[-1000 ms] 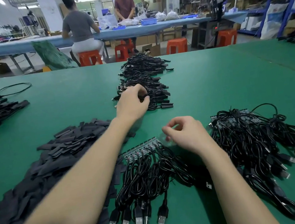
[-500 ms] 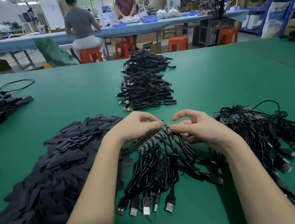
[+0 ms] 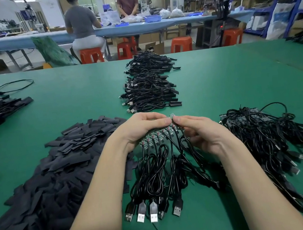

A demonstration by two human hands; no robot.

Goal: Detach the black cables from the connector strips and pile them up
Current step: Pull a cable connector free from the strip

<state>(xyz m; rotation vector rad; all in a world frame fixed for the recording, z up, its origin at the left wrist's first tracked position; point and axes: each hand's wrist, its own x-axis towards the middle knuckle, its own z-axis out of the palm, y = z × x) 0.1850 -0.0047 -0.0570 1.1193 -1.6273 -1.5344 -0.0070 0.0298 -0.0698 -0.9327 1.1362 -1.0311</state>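
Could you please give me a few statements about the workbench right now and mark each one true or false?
1. Both hands hold the connector strip. True: left hand, right hand.
2. The pile of detached cables lies beyond the hands. True.
3. The table is blue. False: green.
4. The black sleeves lie right of the hands. False: left.
5. USB plugs point toward the camera. True.
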